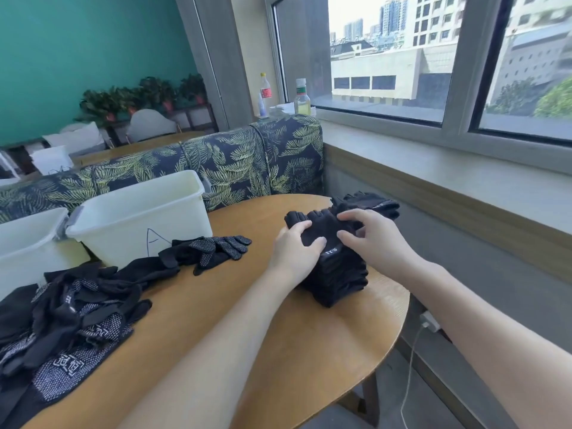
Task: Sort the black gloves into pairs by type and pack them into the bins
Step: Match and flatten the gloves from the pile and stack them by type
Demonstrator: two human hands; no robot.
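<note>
The round wooden bench (309,351) carries two white bins (139,218), well left of the fingers. Left and nearer lies a loose heap of dotted gloves (71,329). Under the fingers stands a neat stack of fingerless gloves (337,274). The left hand (294,249) and right hand (371,239) curl their fingers onto its top glove, gripping it.
</note>
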